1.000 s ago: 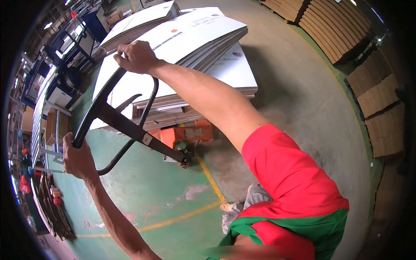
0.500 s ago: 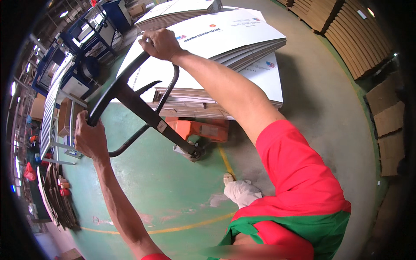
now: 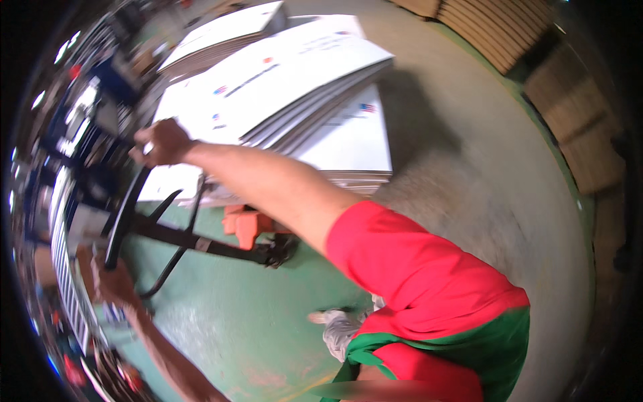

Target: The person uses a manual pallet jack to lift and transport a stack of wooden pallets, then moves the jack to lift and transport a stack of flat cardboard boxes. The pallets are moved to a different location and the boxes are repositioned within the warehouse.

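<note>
A black pallet jack handle (image 3: 161, 232) tilts up towards my left from an orange pallet jack body (image 3: 249, 226). My right hand (image 3: 164, 142) has its fingers curled around the far end of the grip bar, arm stretched across the load. Lower down, my left hand (image 3: 114, 285) is closed on the near end of the same bar, slightly blurred. Beyond the orange body lies a load of white printed cardboard sheets (image 3: 301, 63), piled in skewed stacks. My right forearm hides part of the load's near side.
Another stack of white sheets (image 3: 224, 30) stands behind. A roller conveyor (image 3: 63, 254) and blurred blue machines line the left. Brown cardboard stacks (image 3: 495, 30) run along the right, past a green floor strip. My shoe (image 3: 317, 316) is on the green floor.
Both hands and the pallet jack handle have swung left in view, with the handle lying lower. The load and orange body have shifted left too, and the view has turned.
</note>
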The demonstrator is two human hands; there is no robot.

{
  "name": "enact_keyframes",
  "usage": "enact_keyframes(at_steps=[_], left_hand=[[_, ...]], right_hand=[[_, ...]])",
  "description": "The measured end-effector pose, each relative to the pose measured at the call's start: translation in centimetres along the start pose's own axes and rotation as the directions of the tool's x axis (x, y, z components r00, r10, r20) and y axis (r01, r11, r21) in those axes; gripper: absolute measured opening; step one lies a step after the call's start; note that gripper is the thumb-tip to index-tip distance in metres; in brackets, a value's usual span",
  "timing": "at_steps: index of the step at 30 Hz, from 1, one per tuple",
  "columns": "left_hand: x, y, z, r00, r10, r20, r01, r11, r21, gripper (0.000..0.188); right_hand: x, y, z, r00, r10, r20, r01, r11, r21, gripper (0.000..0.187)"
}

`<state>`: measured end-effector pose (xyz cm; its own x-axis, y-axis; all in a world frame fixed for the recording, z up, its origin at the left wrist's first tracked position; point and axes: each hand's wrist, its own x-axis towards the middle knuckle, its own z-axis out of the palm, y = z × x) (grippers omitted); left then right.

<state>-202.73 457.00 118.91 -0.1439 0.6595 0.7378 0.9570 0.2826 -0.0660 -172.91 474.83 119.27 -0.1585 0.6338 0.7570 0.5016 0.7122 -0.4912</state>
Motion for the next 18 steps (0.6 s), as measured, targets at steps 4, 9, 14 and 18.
enact_keyframes(at_steps=[4,9,14,18], left_hand=[[-1.3,-14.7,-4.8,0.993,-0.078,-0.084,0.095,0.972,0.215,0.038],[-3.7,-25.6,-6.6,0.937,-0.349,0.014,0.331,0.899,0.286,0.040],[-4.9,-28.7,-5.2,0.974,-0.204,-0.100,0.224,0.933,0.282,0.037],[-3.6,-28.6,-5.1,0.970,-0.243,-0.028,0.243,0.939,0.244,0.040]], right_hand=[[3.4,-11.0,9.8,0.993,-0.114,0.030,0.110,0.988,0.112,0.036],[5.2,-18.1,18.1,0.976,-0.217,0.035,0.204,0.953,0.226,0.033],[5.8,-19.2,22.3,0.975,-0.218,0.045,0.207,0.962,0.180,0.034],[6.3,-19.9,25.1,0.987,-0.147,0.060,0.133,0.972,0.195,0.035]])
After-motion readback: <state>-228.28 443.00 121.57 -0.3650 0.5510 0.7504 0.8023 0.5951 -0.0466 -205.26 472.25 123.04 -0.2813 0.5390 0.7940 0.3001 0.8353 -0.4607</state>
